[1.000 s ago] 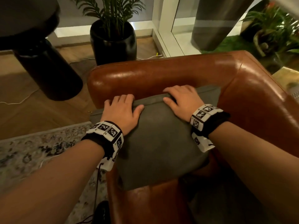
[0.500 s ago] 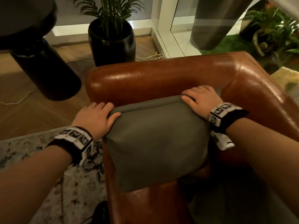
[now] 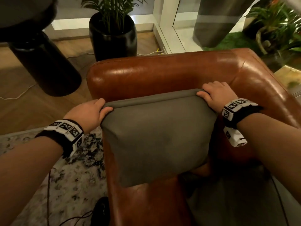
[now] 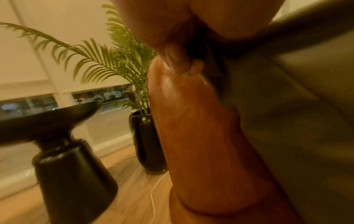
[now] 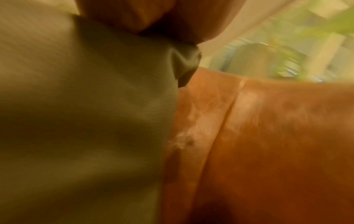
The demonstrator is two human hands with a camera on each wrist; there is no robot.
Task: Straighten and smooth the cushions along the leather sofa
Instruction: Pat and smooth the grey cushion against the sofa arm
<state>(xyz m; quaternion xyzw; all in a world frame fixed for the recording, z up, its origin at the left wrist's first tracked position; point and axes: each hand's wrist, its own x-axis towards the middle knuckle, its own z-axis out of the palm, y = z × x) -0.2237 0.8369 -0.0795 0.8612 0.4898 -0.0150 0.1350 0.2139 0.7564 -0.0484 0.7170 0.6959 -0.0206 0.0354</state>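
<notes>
My left hand [image 3: 88,111] pinches the left top corner of the grey cushion [image 3: 156,137], thumb on the front face and fingers [image 4: 178,63] curled behind the rolled edge. My right hand [image 3: 215,95] grips the right top corner the same way, and the right wrist view shows that corner bunched into a small point under my grasp. A second ago both palms lay flat near the middle of the top edge; since then they have slid apart to the corners, and the edge between them now runs taut and almost straight. The cushion stands on the seat of the brown leather sofa [image 3: 162,74], its top edge leaning against the end roll, its right side tucked towards the sofa's inner corner. I judge the stretching of this cushion nearly done; what remains is to seat it squarely and wipe out the shallow dimple on its face. Beyond the sofa's end stand a black planter [image 3: 112,38] with a palm and a black pedestal side table [image 3: 40,62]. A patterned rug [image 3: 65,185] lies on the floor beside the sofa.
</notes>
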